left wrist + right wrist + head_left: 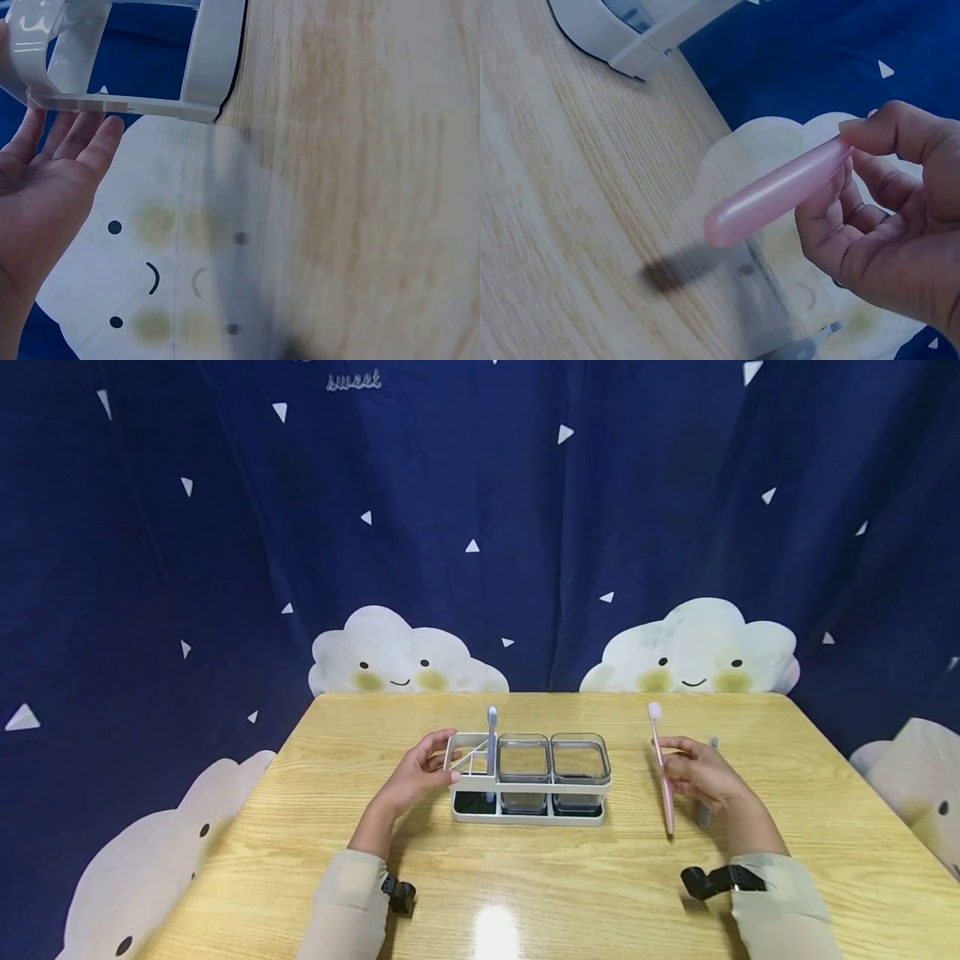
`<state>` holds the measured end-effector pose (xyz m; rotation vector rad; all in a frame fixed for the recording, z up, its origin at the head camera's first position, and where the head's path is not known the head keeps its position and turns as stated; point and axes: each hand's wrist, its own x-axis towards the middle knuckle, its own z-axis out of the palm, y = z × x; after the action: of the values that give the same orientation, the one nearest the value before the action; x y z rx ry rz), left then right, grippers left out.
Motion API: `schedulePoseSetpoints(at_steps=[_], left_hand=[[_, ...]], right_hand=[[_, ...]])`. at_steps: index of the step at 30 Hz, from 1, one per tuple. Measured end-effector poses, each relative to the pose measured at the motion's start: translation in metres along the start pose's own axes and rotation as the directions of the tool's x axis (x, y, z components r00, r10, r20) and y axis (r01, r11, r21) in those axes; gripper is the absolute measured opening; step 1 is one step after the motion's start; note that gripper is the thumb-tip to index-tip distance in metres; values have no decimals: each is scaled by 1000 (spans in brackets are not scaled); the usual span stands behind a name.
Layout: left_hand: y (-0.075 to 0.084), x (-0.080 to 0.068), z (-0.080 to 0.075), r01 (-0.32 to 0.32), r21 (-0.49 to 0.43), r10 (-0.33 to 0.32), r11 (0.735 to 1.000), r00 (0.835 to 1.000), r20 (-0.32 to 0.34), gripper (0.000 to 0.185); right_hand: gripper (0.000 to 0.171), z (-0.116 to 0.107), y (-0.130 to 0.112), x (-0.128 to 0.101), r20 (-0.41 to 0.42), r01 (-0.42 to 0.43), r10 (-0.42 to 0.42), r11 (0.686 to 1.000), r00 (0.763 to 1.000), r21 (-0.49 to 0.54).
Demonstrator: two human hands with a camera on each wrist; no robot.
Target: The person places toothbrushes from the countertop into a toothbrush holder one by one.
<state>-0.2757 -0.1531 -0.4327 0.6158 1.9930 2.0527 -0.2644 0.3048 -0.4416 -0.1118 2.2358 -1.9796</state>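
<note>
A white rack (525, 814) stands at the middle of the wooden table (525, 893). It carries two clear cups (523, 764) (579, 764), and a pale blue toothbrush (492, 739) stands upright in its left compartment. My left hand (420, 772) is at the rack's left end, and its straight fingers (75, 135) touch the rack's white bar (214, 60). To the right of the rack, my right hand (701, 777) pinches a pink toothbrush (656, 731) by its handle (772, 195). Its head points up and away. The handle's end hangs just over the table.
A grey toothbrush (705, 817) lies on the table under my right hand, and its bristles (810, 341) show in the right wrist view. A dark blue curtain with white clouds (697, 647) hangs behind the table. Bare wood lies in front of the rack.
</note>
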Motion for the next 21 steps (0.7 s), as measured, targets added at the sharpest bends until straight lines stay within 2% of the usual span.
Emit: schedulePoseSetpoints(at_steps=[8,15,21], left_hand=[[2,-1,2,-5,6,5,1000,1000,-11,70],[4,-1,2,-10,28,11,1000,1000,-19,70],[3,0,0,-12,31,12,999,1000,-22,69]], right_hand=[[49,8,-10,-5,14,35,-36,999,999,8],[40,12,-20,-8,17,72,-74,994,997,84],[42,18,-29,-9,7,110,-111,992,994,68]])
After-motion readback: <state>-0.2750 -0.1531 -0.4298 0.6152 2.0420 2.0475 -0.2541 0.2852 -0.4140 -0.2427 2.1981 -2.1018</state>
